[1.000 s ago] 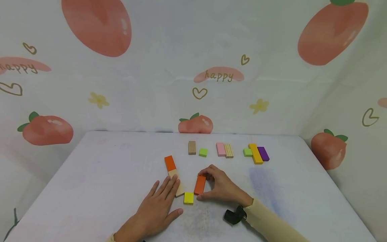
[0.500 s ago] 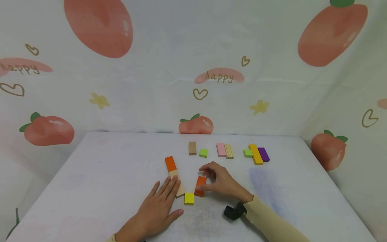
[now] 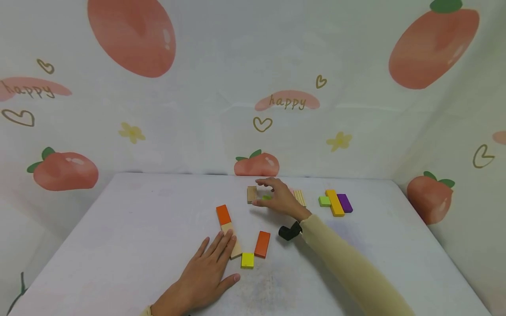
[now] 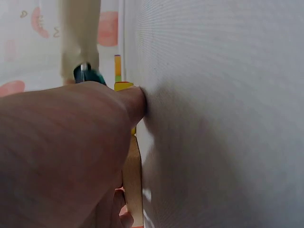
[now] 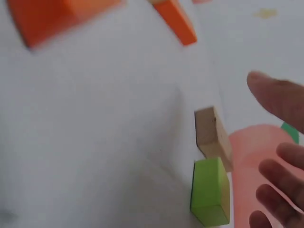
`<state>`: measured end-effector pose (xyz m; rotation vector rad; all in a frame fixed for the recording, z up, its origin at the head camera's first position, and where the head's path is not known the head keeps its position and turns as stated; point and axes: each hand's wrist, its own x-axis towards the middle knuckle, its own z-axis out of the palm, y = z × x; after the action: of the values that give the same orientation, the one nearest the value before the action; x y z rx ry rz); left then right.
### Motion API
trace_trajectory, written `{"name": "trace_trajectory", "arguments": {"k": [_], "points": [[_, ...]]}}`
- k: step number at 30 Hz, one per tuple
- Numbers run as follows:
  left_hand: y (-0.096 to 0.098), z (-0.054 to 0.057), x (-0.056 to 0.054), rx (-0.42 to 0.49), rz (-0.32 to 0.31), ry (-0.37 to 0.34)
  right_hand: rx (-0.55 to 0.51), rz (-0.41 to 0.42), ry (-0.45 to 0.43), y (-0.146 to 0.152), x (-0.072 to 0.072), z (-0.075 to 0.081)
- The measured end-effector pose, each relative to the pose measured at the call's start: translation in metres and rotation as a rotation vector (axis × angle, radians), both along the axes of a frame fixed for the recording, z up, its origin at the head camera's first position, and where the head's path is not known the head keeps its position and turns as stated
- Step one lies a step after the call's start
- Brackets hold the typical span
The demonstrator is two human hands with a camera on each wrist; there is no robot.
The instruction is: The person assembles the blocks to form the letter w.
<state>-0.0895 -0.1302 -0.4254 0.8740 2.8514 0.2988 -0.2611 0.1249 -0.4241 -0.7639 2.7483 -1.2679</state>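
My left hand (image 3: pixel 207 270) lies with straight fingers resting on a pale wooden block (image 3: pixel 236 250). End to end with that block is an orange block (image 3: pixel 223 214). A small yellow block (image 3: pixel 247 260) sits at its near end, and a second orange block (image 3: pixel 262 244) slants up from the yellow one's right, forming a V shape. My right hand (image 3: pixel 281 199) hovers at the back, thumb and fingers spread, holding nothing. A brown wooden block (image 3: pixel 251 195) stands just beyond its fingertips. The light green block (image 5: pixel 209 192) beside it is partly covered by the hand in the head view.
A striped block (image 3: pixel 299 198) shows right of my right hand, a pink one mostly hidden beside it. Farther right, a green block (image 3: pixel 324 202), a yellow-orange block (image 3: pixel 335 203) and a purple block (image 3: pixel 345 203) lie together. Patterned cloth (image 3: pixel 189 131) rises behind the table.
My right hand has let go of the near orange block and moved away to the back row of blocks. That orange block stays beside the yellow one. My left hand has not moved.
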Motion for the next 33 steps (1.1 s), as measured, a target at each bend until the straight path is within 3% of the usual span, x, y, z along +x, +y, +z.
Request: {"name": "trace_trajectory", "arguments": {"k": [8, 16, 21, 23, 33], "points": [[0.0, -0.002, -0.001, 0.002, -0.006, -0.003, 0.179, 0.037, -0.127, -0.01, -0.019, -0.004], [-0.002, -0.007, -0.002, 0.033, -0.012, 0.008, 0.169, 0.045, -0.07, -0.013, -0.021, -0.008], [-0.001, -0.005, -0.001, 0.006, 0.0, 0.003, 0.067, -0.016, -0.118, -0.01, -0.012, -0.001], [-0.001, -0.009, -0.002, -0.005, 0.005, 0.019, 0.019, -0.026, -0.127, -0.007, -0.007, 0.001], [-0.002, -0.011, -0.002, 0.029, -0.001, 0.019, -0.035, -0.046, -0.16, 0.017, 0.029, 0.004]]}}
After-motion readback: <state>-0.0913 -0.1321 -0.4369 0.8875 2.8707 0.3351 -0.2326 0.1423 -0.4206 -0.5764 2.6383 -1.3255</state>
